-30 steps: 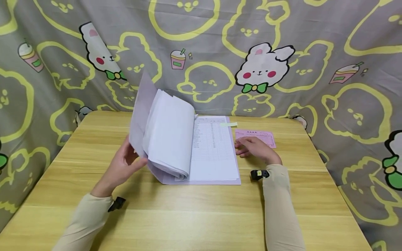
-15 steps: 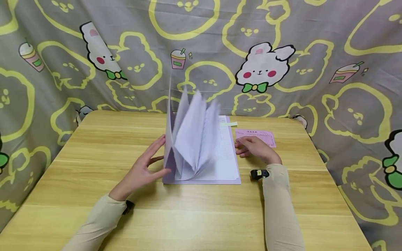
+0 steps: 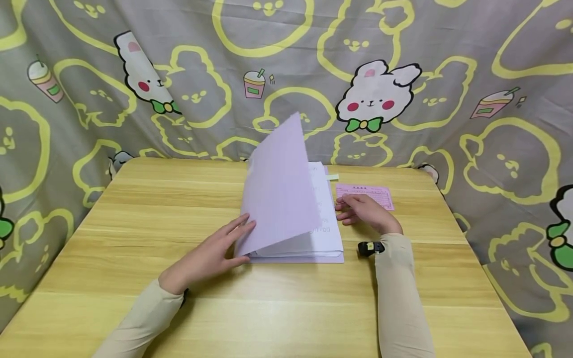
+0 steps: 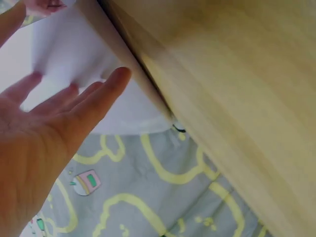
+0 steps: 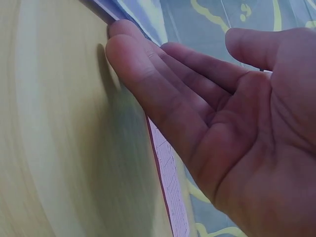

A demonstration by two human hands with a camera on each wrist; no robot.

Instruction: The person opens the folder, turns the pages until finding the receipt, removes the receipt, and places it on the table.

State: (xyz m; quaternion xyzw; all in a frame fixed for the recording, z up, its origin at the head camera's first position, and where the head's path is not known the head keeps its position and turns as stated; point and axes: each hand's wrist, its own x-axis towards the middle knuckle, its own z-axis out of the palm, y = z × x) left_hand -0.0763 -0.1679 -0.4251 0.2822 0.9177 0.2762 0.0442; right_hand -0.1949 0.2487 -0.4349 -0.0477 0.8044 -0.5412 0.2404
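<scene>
A pale purple folder (image 3: 279, 191) lies on the table, its front cover tilted up and leaning to the right over the white printed sheets (image 3: 326, 243). At the folder's left edge, my left hand (image 3: 210, 256) touches the cover with spread, fairly straight fingers; the left wrist view shows the fingertips (image 4: 118, 79) against the cover. My right hand (image 3: 364, 213) rests beside the folder's right edge with relaxed fingers and grips nothing. Just behind it lies a pink printed slip (image 3: 380, 195), partly covered by the hand. From the sheets' right side a pale green tab (image 3: 333, 177) sticks out.
The wooden table (image 3: 286, 313) reaches back to a grey curtain (image 3: 286, 59) with yellow outlines and cartoon rabbits, which also hangs along both sides. A small black wrist camera (image 3: 370, 248) sits on the right sleeve.
The folder's cover and the turned-back sheets have swung from left to right; the sheets now lie on the stack. My left hand has followed to the right. The right hand stays put.
</scene>
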